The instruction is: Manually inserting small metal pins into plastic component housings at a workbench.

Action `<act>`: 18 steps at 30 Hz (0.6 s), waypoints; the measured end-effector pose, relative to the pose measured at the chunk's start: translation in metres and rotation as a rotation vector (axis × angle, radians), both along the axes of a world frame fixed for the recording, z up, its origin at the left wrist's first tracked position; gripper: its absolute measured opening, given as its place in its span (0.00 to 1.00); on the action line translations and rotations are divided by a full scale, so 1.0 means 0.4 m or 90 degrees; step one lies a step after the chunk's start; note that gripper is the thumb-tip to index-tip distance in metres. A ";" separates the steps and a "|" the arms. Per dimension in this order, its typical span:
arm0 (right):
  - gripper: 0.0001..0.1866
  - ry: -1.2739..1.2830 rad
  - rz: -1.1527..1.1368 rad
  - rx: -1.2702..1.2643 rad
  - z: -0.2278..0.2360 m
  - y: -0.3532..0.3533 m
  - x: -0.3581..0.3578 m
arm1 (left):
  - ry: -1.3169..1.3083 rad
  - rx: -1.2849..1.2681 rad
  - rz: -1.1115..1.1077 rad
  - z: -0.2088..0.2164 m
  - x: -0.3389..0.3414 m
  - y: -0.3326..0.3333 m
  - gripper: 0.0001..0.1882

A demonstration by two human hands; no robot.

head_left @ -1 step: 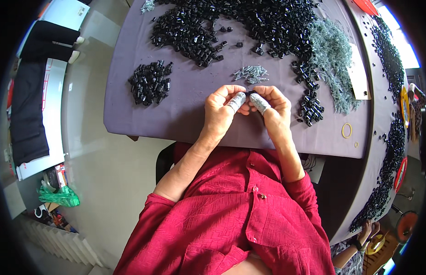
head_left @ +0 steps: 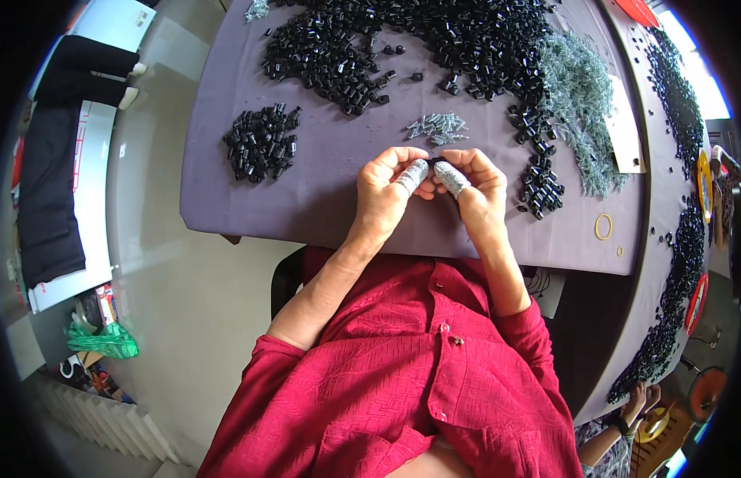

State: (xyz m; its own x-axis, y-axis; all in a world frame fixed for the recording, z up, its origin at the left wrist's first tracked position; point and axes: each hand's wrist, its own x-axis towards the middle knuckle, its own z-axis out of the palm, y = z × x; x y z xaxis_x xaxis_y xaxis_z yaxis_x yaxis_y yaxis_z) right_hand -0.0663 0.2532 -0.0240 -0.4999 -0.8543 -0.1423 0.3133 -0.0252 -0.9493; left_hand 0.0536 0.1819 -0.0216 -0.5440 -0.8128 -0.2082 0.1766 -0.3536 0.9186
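My left hand [head_left: 385, 185] and my right hand [head_left: 479, 185] meet over the near part of the table, fingers closed. Between their fingertips is a small black plastic piece [head_left: 435, 161], mostly hidden by the fingers. Both thumbs are wrapped in greyish tape and press toward each other at the piece. Just beyond the fingertips lies a small heap of silvery screw-like pins [head_left: 436, 127]. A small pile of black plastic pieces [head_left: 260, 143] sits to the left of my hands, and a trail of similar pieces [head_left: 539, 185] runs down on the right.
The purple-covered table [head_left: 306, 209] bears a large black heap [head_left: 482, 48] and a silvery pin heap [head_left: 579, 111]. Right of it lie a white card [head_left: 626, 131] and a yellow rubber band [head_left: 603, 226]. Another person's hand [head_left: 641, 402] rests by more black pieces [head_left: 665, 319].
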 end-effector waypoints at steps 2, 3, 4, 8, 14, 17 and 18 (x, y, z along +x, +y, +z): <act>0.07 0.023 0.006 -0.001 -0.005 -0.002 -0.001 | -0.014 -0.012 -0.008 0.006 -0.001 -0.002 0.09; 0.07 0.054 0.008 0.009 -0.005 -0.003 -0.002 | -0.013 -0.010 -0.007 0.005 -0.001 -0.003 0.09; 0.06 0.084 0.014 0.018 -0.005 -0.006 0.000 | -0.015 -0.009 -0.008 0.004 0.002 -0.005 0.09; 0.08 0.090 0.035 0.051 0.008 -0.009 0.000 | -0.036 -0.029 -0.003 -0.001 0.005 -0.003 0.06; 0.14 0.202 0.009 0.001 -0.019 -0.003 0.009 | -0.090 -0.140 0.000 -0.021 0.003 0.010 0.10; 0.17 0.473 -0.009 0.047 0.004 0.002 0.010 | -0.177 -0.214 -0.059 0.032 0.010 0.016 0.11; 0.18 0.562 -0.008 0.026 0.013 0.003 0.007 | -0.195 -0.246 -0.061 0.031 0.009 0.020 0.12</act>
